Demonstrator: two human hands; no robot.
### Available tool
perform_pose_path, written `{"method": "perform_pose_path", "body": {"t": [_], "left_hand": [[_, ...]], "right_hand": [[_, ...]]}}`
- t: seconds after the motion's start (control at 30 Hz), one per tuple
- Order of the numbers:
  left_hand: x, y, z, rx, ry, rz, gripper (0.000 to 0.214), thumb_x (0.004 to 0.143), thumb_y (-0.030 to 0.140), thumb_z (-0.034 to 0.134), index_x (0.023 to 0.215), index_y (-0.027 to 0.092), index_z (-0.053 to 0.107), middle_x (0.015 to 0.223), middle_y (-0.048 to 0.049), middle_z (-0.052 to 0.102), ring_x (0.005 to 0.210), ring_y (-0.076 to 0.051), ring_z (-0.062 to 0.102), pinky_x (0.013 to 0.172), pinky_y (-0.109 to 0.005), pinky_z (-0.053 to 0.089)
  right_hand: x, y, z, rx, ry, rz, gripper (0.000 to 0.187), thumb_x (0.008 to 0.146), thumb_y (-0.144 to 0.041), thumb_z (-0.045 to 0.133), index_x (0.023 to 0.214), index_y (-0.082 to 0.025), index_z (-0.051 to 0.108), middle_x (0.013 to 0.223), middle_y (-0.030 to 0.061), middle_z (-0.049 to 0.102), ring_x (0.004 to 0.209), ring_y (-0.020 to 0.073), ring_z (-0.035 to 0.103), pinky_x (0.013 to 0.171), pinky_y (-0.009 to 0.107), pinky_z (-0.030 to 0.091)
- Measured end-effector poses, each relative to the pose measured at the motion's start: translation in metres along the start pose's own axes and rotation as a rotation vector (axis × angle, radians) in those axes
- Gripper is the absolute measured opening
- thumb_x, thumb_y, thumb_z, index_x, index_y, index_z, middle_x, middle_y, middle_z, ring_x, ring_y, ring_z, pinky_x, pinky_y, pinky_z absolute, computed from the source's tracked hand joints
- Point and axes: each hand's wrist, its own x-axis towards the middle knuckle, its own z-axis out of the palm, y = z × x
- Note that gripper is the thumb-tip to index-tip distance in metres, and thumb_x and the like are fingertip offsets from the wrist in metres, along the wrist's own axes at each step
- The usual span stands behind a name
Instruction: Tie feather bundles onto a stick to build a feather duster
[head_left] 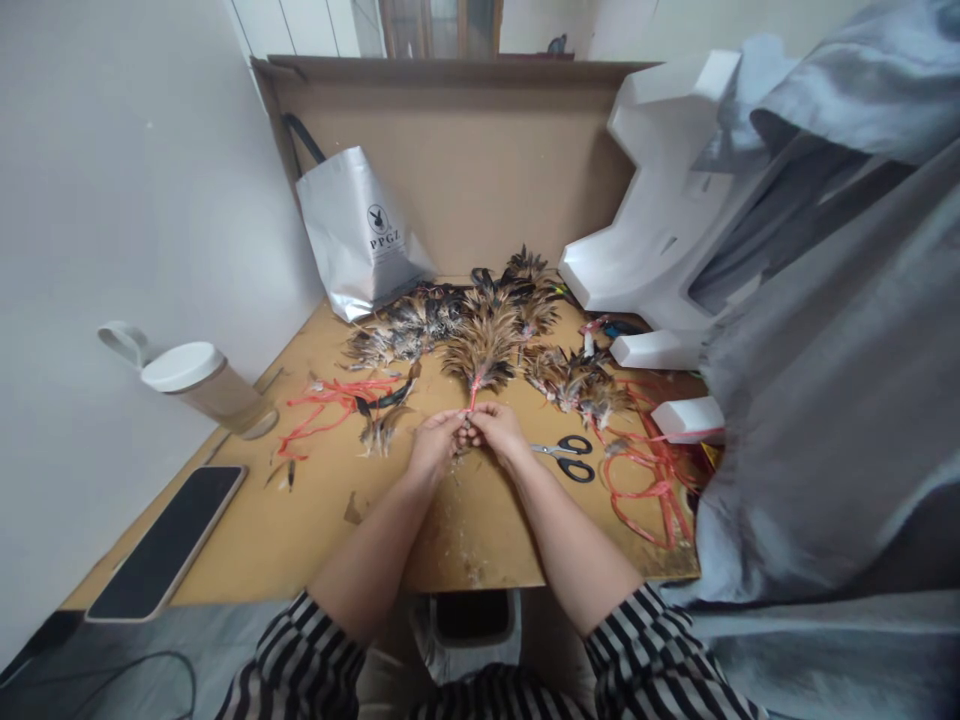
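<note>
Between my two hands, at the middle of the table, is the lower end of a feather duster (480,350) with brown and black feathers fanned out away from me. Red plastic cord is wound round its neck, just above my fingers. My left hand (439,440) pinches the stem from the left, and my right hand (495,430) pinches it from the right. The fingertips of both meet there and hide the stem's end. Black-handled scissors (574,458) lie right of my right wrist, with the blades partly hidden behind it.
Feather bundles (420,320) lie behind, with more feathers (574,380) at right. Red cord (652,490) is heaped on the right, and red strips (330,400) lie left. A phone (169,545), a lidded cup (217,390), a silver bag (352,230) and white foam (667,190) stand around the edges.
</note>
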Motion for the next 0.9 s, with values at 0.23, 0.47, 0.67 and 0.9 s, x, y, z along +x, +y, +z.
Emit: {"method": "perform_pose_path", "body": {"t": [0.23, 0.47, 0.67, 0.9], "left_hand": [[0.007, -0.007, -0.002, 0.127, 0.106, 0.127, 0.021, 0.057, 0.024, 0.071, 0.072, 0.010, 0.062, 0.052, 0.0010, 0.059, 0.045, -0.006, 0.051, 0.049, -0.018, 0.041], [0.009, -0.007, -0.003, 0.216, 0.123, 0.212, 0.025, 0.057, 0.028, 0.071, 0.073, 0.012, 0.061, 0.053, 0.0015, 0.059, 0.044, -0.007, 0.049, 0.048, -0.020, 0.039], [0.010, -0.006, -0.004, 0.235, 0.098, 0.213, 0.024, 0.059, 0.030, 0.071, 0.072, 0.014, 0.060, 0.053, 0.0027, 0.057, 0.044, -0.007, 0.048, 0.047, -0.020, 0.037], [0.013, -0.007, -0.008, 0.152, -0.028, 0.140, 0.027, 0.058, 0.033, 0.071, 0.069, 0.013, 0.057, 0.050, 0.0025, 0.054, 0.044, -0.008, 0.049, 0.047, -0.020, 0.037]], "right_hand": [[-0.002, -0.001, 0.001, -0.046, 0.016, -0.018, 0.004, 0.063, -0.017, 0.055, 0.060, -0.016, 0.052, 0.044, -0.0040, 0.055, 0.036, 0.0066, 0.046, 0.034, 0.016, 0.035], [-0.001, -0.001, 0.002, -0.070, 0.030, -0.024, 0.007, 0.063, -0.018, 0.055, 0.059, -0.017, 0.049, 0.039, -0.0063, 0.050, 0.032, 0.0057, 0.039, 0.033, 0.016, 0.030], [-0.002, -0.001, 0.003, -0.077, 0.024, -0.021, 0.006, 0.063, -0.019, 0.054, 0.061, -0.018, 0.048, 0.038, -0.0066, 0.049, 0.031, 0.0057, 0.038, 0.032, 0.016, 0.029], [-0.002, 0.000, 0.005, -0.064, 0.047, -0.061, 0.026, 0.060, -0.018, 0.055, 0.085, -0.018, 0.046, 0.041, -0.0090, 0.051, 0.032, 0.0081, 0.043, 0.032, 0.017, 0.033]]}}
